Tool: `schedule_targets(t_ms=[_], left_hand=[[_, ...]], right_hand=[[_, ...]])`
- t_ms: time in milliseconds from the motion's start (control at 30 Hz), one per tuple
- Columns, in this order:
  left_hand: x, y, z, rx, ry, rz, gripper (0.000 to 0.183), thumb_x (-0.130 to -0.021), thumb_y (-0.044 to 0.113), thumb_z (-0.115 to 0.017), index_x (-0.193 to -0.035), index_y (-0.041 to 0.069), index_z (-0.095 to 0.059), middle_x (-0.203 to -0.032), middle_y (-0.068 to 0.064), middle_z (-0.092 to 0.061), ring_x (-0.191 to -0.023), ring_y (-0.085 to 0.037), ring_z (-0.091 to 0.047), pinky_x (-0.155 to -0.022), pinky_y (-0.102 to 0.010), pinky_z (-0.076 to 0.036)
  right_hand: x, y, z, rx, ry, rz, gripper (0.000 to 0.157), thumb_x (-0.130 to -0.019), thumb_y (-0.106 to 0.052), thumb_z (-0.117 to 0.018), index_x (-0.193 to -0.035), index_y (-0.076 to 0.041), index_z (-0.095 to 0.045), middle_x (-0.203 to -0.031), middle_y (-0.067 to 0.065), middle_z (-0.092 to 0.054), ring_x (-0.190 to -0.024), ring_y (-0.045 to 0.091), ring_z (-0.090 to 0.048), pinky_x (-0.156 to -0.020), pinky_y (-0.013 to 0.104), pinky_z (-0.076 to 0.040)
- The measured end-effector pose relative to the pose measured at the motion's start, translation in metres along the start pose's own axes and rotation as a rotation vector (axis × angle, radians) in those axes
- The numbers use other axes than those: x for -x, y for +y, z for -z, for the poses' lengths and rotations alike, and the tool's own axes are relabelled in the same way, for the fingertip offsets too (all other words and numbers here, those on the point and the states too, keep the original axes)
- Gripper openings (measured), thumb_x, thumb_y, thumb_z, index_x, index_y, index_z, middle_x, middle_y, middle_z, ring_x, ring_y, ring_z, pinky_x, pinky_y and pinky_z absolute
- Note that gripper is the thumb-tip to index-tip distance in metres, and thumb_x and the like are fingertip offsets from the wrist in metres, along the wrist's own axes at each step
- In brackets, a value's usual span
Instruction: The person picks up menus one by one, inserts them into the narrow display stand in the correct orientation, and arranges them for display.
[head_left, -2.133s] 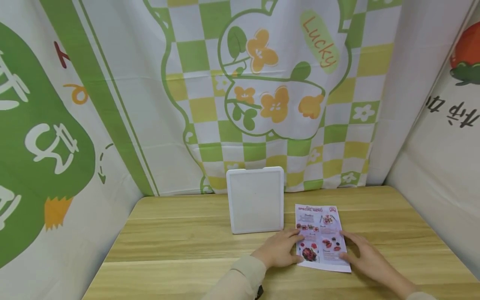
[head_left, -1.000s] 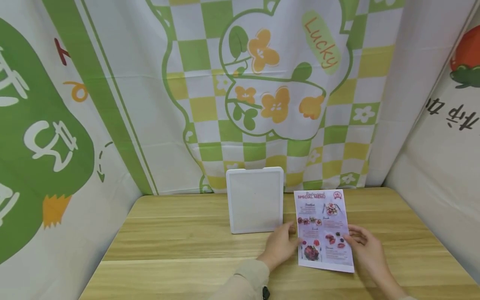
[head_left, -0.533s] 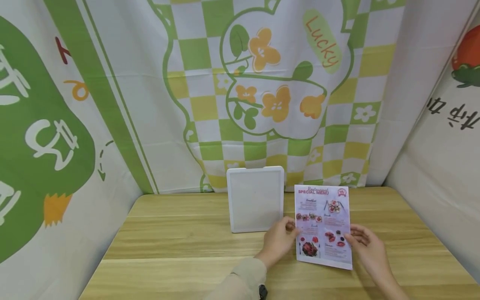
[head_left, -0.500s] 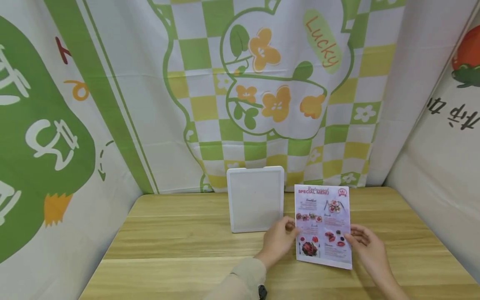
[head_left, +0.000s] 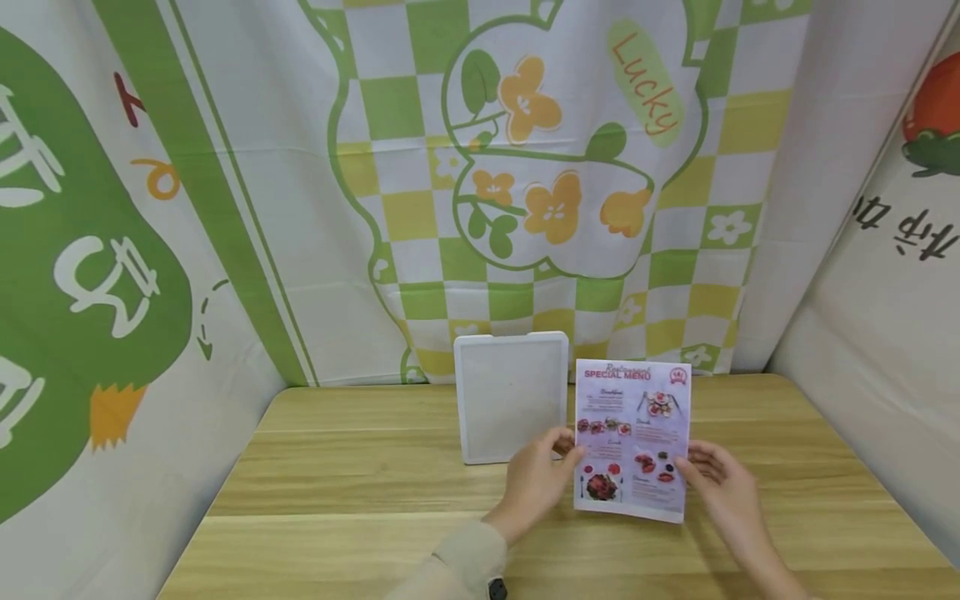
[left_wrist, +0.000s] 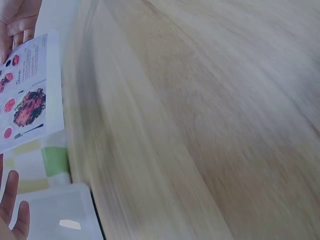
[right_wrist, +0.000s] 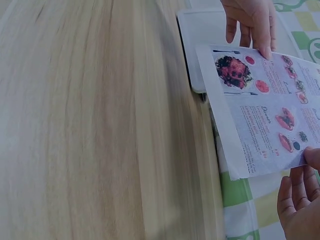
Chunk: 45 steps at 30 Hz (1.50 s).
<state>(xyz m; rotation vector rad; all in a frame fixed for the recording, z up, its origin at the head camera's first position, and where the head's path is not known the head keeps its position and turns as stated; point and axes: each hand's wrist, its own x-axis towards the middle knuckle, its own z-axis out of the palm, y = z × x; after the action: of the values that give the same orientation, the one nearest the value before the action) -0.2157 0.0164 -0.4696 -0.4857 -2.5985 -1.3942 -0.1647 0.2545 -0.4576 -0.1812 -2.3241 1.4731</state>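
A printed restaurant menu sheet (head_left: 632, 442) is held up off the table, tilted to face the head camera. My left hand (head_left: 536, 475) pinches its left edge, thumb in front. At the opposite edge my right hand (head_left: 722, 492) grips it the same way, fingers behind the paper. In the right wrist view the menu (right_wrist: 260, 107) hangs above the tabletop, and the left hand (right_wrist: 252, 20) shows at its far edge. Just left of the menu stands a white framed board (head_left: 512, 400), upright; the left hand overlaps its lower right corner in the head view.
The wooden table (head_left: 337, 475) runs back to a green and yellow checked curtain (head_left: 547, 208). Printed cloth walls (head_left: 82, 275) close in the left and right sides. A dark watch-like item (head_left: 497, 589) shows by the left sleeve.
The menu, earlier lying on the table with both hands at its edges, has been lifted and tipped upright. In the last half second it has shifted left and slightly up, towards the white board.
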Motion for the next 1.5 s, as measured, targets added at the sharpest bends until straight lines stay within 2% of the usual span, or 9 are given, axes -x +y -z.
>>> schedule_targets(t_ms=[100, 300, 433, 600, 800, 933, 1100, 1300, 1500], left_hand=[[0.004, -0.003, 0.009, -0.012, -0.004, 0.003, 0.018, -0.096, 0.037, -0.065, -0.102, 0.02, -0.067, -0.088, 0.014, -0.066, -0.072, 0.0, -0.056, -0.065, -0.023, -0.045], [0.009, -0.008, 0.024, -0.025, 0.008, 0.011, 0.02, -0.096, 0.038, -0.064, -0.102, 0.019, -0.067, -0.089, 0.012, -0.067, -0.069, 0.0, -0.055, -0.063, -0.024, -0.045], [0.013, -0.01, 0.034, -0.028, 0.016, 0.028, 0.02, -0.097, 0.037, -0.063, -0.103, 0.019, -0.067, -0.09, 0.012, -0.067, -0.066, 0.0, -0.053, -0.061, -0.023, -0.045], [0.016, -0.013, 0.045, -0.022, 0.036, 0.046, 0.017, -0.097, 0.037, -0.063, -0.101, 0.021, -0.066, -0.092, 0.011, -0.066, -0.074, -0.004, -0.057, -0.067, -0.027, -0.047], [0.02, -0.019, 0.056, -0.044, 0.079, 0.047, 0.018, -0.097, 0.038, -0.062, -0.102, 0.021, -0.066, -0.094, 0.01, -0.066, -0.08, -0.008, -0.059, -0.07, -0.03, -0.048], [0.022, -0.021, 0.065, -0.056, 0.115, 0.036, 0.018, -0.098, 0.037, -0.062, -0.103, 0.02, -0.066, -0.094, 0.009, -0.066, -0.078, -0.007, -0.059, -0.069, -0.03, -0.048], [0.024, -0.022, 0.077, -0.065, 0.143, 0.054, 0.018, -0.098, 0.037, -0.062, -0.103, 0.02, -0.066, -0.093, 0.008, -0.067, -0.062, -0.006, -0.053, -0.061, -0.029, -0.046], [0.019, -0.02, 0.091, -0.064, 0.188, 0.047, 0.019, -0.097, 0.037, -0.063, -0.103, 0.019, -0.065, -0.093, 0.006, -0.068, -0.051, -0.007, -0.044, -0.051, -0.028, -0.042], [0.01, -0.016, 0.101, -0.055, 0.22, 0.035, 0.017, -0.097, 0.034, -0.064, -0.103, 0.018, -0.066, -0.092, 0.006, -0.067, -0.065, -0.009, -0.053, -0.058, -0.029, -0.045]], right_hand=[[0.001, -0.004, -0.006, -0.012, -0.014, -0.018, 0.031, -0.091, -0.004, -0.071, -0.117, 0.009, -0.061, -0.104, 0.019, -0.067, -0.081, -0.007, -0.058, -0.072, 0.011, -0.05], [0.003, -0.012, -0.02, -0.048, -0.022, -0.022, 0.031, -0.09, -0.003, -0.071, -0.117, 0.01, -0.061, -0.107, 0.024, -0.067, -0.081, -0.007, -0.057, -0.073, 0.01, -0.05], [0.003, -0.019, -0.03, -0.069, -0.024, -0.043, 0.032, -0.09, -0.004, -0.071, -0.117, 0.009, -0.061, -0.109, 0.024, -0.067, -0.083, -0.007, -0.057, -0.076, 0.009, -0.048], [0.002, -0.026, -0.041, -0.112, -0.032, -0.067, 0.032, -0.09, -0.004, -0.071, -0.117, 0.009, -0.061, -0.108, 0.022, -0.068, -0.083, -0.005, -0.057, -0.077, 0.011, -0.048], [0.002, -0.032, -0.054, -0.147, -0.052, -0.041, 0.032, -0.089, -0.004, -0.072, -0.117, 0.009, -0.061, -0.108, 0.022, -0.068, -0.083, -0.003, -0.058, -0.077, 0.011, -0.047], [0.001, -0.037, -0.061, -0.168, -0.069, -0.022, 0.032, -0.09, -0.004, -0.072, -0.117, 0.009, -0.061, -0.107, 0.021, -0.068, -0.083, -0.001, -0.058, -0.077, 0.013, -0.048], [-0.002, -0.047, -0.07, -0.178, -0.092, -0.028, 0.031, -0.091, -0.006, -0.071, -0.117, 0.007, -0.062, -0.107, 0.019, -0.068, -0.084, 0.001, -0.059, -0.078, 0.014, -0.049], [-0.011, -0.062, -0.078, -0.204, -0.11, -0.003, 0.029, -0.091, -0.006, -0.071, -0.117, 0.005, -0.063, -0.108, 0.019, -0.068, -0.086, 0.005, -0.06, -0.079, 0.017, -0.049], [-0.019, -0.073, -0.082, -0.22, -0.126, 0.038, 0.026, -0.092, -0.005, -0.07, -0.115, 0.004, -0.064, -0.106, 0.018, -0.068, -0.085, 0.007, -0.06, -0.078, 0.018, -0.049]])
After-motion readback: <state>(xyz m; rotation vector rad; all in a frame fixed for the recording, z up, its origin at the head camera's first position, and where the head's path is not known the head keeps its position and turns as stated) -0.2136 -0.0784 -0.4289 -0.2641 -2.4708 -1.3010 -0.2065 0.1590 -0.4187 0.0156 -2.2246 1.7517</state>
